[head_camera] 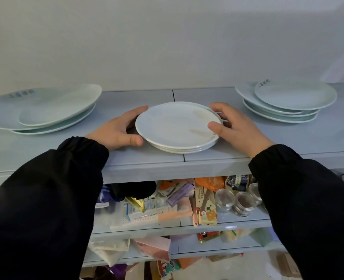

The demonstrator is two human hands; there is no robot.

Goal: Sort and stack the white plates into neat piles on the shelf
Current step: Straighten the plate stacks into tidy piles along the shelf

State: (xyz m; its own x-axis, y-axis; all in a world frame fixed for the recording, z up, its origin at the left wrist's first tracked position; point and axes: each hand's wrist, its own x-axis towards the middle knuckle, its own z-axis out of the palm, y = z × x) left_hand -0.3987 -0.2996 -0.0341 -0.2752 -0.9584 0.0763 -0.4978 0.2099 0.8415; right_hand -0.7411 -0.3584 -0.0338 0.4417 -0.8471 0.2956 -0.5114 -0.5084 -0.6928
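Note:
A small stack of white plates rests near the front edge of the top shelf, in the middle. My left hand cups the stack's left rim, thumb at the front and fingers behind. My right hand grips the right rim, its thumb lying on the top plate. To the left lies an uneven pile of larger pale green plates, with a smaller plate tilted on top. At the right stands another untidy pile of pale plates.
A white wall rises right behind the shelf. Below, a lower shelf holds boxes, packets and several glass jars. More bags and boxes fill the shelves underneath. My black sleeves cover both lower corners.

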